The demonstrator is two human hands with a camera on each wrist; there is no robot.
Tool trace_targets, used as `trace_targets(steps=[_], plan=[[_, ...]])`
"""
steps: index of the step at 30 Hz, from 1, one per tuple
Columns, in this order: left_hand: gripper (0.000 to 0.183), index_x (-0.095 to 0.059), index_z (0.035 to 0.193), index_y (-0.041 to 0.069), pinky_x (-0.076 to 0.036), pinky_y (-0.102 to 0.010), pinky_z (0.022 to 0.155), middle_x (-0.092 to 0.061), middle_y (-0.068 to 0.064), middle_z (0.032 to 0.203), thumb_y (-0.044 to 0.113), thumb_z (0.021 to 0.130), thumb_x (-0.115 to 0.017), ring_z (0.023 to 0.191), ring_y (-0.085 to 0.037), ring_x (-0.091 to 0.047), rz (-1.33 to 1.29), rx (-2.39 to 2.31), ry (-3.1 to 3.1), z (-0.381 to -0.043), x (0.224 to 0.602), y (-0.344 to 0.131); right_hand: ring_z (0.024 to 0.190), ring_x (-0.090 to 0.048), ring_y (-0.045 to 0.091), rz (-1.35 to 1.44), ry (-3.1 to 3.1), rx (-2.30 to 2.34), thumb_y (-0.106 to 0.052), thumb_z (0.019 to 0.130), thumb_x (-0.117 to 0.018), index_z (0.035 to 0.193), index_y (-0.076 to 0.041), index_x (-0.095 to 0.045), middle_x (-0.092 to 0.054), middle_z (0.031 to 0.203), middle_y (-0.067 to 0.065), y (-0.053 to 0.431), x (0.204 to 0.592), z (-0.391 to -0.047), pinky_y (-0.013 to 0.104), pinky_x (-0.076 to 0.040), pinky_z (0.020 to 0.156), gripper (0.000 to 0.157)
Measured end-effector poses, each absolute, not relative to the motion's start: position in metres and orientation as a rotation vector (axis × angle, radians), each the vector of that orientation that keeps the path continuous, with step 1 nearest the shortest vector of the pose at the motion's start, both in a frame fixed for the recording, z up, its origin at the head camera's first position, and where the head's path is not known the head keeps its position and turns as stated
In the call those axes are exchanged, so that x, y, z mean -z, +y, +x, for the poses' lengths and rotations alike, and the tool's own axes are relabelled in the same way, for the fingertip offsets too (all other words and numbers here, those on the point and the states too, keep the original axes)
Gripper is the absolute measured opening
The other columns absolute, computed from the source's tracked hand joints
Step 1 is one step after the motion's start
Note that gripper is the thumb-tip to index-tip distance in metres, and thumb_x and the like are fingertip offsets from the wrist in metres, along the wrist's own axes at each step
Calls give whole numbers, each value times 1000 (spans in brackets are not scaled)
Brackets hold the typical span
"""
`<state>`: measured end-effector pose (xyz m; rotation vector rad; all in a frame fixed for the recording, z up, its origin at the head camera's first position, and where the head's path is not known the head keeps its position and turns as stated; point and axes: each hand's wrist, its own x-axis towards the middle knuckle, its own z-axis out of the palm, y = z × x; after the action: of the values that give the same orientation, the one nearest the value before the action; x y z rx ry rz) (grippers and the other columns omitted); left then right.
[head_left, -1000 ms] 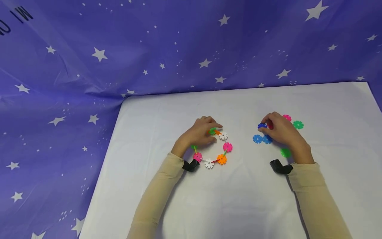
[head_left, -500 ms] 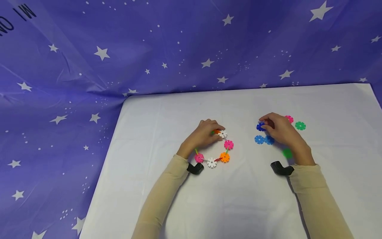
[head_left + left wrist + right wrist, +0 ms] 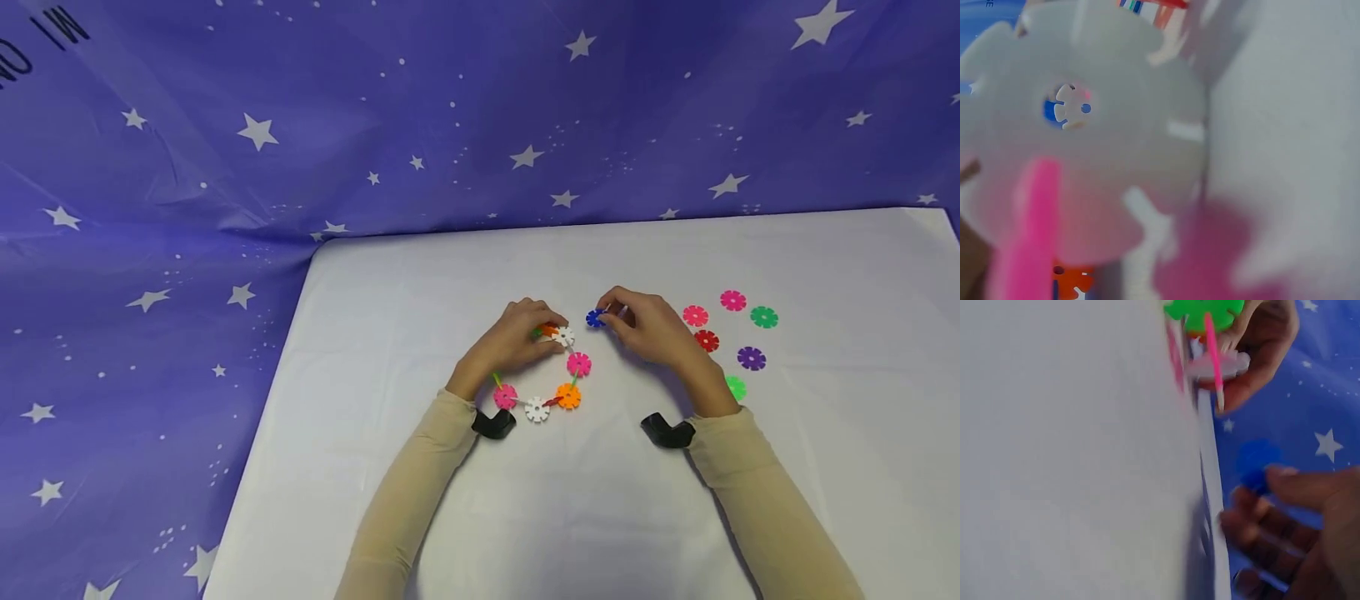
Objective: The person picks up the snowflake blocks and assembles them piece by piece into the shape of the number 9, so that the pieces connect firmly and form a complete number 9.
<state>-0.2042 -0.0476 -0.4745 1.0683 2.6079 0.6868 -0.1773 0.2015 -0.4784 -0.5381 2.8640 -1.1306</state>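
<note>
Notched plastic snowflake discs are slotted together in a curved chain, including a white disc, an orange disc and a pink disc. My left hand grips the chain's far end, thumb and fingers about an orange disc beside a white one; it covers part of the chain. My right hand pinches a dark blue disc between thumb and finger, a short way right of the chain. In the right wrist view the blue disc is blurred. A white disc fills much of the left wrist view.
Loose discs lie right of my right hand: pink, another pink, red, green, purple and light green, partly behind the forearm. A starred purple cloth rises behind the white table.
My right hand has moved left from the loose discs with the dark blue disc. The light blue discs no longer show; red and purple ones are uncovered. My left hand has shifted right along the chain.
</note>
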Motion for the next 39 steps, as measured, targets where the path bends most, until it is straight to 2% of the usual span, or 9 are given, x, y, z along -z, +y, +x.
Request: trace_targets(steps=[5, 18, 26, 39], plan=[[39, -67, 125, 15, -38, -35, 93, -67, 1, 111, 34, 90, -71, 103, -16, -53, 1096, -708, 2615, -205, 476, -44, 68, -54, 16, -566, 2855, 1069, -6, 92, -66, 107, -10, -64, -69, 89, 8, 199, 487, -176, 32, -45, 65, 16], [40, -68, 124, 13, -44, -31, 95, -67, -1, 113, 31, 89, -72, 104, -17, -55, 1063, -740, 2600, -203, 475, -40, 68, -53, 15, -648, 2827, 1105, -7, 90, -69, 105, -11, -65, -68, 87, 5, 192, 493, -176, 31, -45, 66, 16], [39, -69, 124, 14, -44, -29, 90, -68, 0, 109, 33, 89, -72, 99, -15, -55, 1055, -752, 2596, -204, 478, -43, 66, -50, 14, -660, 2826, 1150, -7, 90, -70, 102, -12, -66, -66, 84, 3, 195, 498, -174, 28, -43, 63, 14], [37, -71, 120, 12, -44, -27, 83, -70, -1, 103, 30, 88, -74, 92, -14, -55, 1103, -854, 2562, -204, 477, -44, 71, -54, 15, -632, 2835, 1197, -6, 89, -70, 103, -12, -67, -70, 88, 4, 194, 498, -174, 30, -47, 67, 15]])
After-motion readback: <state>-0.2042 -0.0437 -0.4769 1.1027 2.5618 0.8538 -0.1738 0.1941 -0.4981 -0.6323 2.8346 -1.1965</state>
